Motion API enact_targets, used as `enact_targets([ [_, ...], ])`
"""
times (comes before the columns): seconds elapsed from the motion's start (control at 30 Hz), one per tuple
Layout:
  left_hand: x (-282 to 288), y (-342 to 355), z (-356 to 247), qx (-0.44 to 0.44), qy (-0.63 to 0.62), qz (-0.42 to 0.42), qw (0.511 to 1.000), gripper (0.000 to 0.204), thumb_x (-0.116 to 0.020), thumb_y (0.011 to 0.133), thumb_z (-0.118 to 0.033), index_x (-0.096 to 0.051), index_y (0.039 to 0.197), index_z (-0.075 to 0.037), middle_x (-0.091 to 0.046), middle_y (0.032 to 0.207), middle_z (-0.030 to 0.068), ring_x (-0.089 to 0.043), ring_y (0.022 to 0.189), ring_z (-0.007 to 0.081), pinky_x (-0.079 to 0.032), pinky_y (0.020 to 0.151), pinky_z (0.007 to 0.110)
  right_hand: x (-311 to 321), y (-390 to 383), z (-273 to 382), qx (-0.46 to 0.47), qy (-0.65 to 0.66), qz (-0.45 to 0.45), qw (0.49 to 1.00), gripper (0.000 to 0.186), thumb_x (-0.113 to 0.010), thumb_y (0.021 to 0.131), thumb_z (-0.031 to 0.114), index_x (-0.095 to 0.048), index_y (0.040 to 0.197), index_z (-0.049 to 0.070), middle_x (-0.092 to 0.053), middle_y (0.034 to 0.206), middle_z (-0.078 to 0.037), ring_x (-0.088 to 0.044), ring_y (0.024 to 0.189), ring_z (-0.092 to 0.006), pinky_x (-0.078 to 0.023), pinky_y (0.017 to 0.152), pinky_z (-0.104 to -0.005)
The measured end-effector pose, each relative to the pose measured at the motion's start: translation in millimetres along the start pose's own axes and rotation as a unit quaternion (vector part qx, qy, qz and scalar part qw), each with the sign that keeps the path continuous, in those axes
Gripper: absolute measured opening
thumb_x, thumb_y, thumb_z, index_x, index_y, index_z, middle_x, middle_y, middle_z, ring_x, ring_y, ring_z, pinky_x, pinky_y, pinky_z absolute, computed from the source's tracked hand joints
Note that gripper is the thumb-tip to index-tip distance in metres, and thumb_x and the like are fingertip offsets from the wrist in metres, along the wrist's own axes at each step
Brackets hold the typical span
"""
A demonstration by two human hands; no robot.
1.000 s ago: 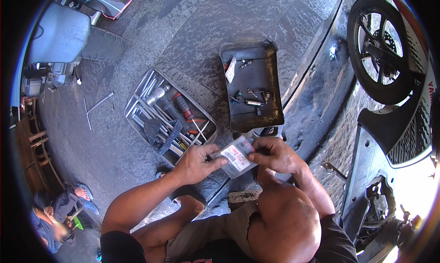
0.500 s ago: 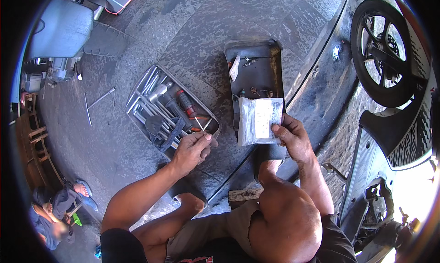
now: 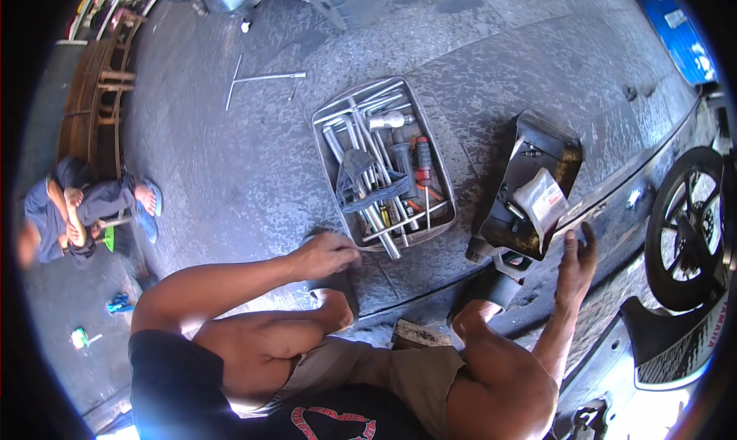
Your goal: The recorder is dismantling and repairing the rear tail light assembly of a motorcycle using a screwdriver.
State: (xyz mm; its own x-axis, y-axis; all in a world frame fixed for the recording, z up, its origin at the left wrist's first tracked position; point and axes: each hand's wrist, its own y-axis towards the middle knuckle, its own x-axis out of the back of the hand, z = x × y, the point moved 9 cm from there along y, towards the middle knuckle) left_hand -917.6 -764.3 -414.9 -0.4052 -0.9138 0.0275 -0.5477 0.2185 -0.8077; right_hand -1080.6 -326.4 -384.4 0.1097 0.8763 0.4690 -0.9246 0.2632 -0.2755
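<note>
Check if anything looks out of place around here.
A T-handle wrench lies on the floor, apart from the tool tray where other tools are piled. The plastic packet also seems tilted in the black tray, near its rim.

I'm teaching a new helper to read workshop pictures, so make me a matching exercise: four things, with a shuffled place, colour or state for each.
Column 1
1. Screwdriver with red handle
2. Plastic packet
3. Wooden bench
4. Right hand

Column 2
A. Open, holding nothing
B. Along the left side of the view
C. Mostly white
D. In the tool tray

Right pairs: 1-D, 2-C, 3-B, 4-A.
</note>
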Motion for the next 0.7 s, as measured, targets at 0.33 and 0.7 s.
enact_targets([
  [0.33,20.4,-14.8,27.3,-0.022,-0.467,-0.044,0.883,0.034,-0.047,0.095,-0.023,-0.065,0.108,0.002,-0.069,0.1,0.0161,-0.067,0.09,0.0275,-0.056,0.083,0.041,-197.6,-19.9,97.7,0.092,-0.19,0.41,0.887,0.039,-0.062,0.095,0.031,-0.068,0.101,-0.007,-0.07,0.094,-0.023,-0.067,0.09,-0.0316,-0.05,0.082,-0.0387],
  [0.7,57.3,3.6,-17.5,-0.155,-0.652,0.028,0.742,0.059,-0.038,0.096,-0.041,-0.062,0.121,0.007,-0.065,0.12,0.0253,-0.063,0.115,0.0363,-0.048,0.104,0.048,-311.9,-6.9,20.9,0.006,-0.207,0.354,0.912,0.046,-0.068,0.09,0.042,-0.071,0.098,-0.004,-0.071,0.082,-0.023,-0.071,0.079,-0.029,-0.052,0.073,-0.0395],
])
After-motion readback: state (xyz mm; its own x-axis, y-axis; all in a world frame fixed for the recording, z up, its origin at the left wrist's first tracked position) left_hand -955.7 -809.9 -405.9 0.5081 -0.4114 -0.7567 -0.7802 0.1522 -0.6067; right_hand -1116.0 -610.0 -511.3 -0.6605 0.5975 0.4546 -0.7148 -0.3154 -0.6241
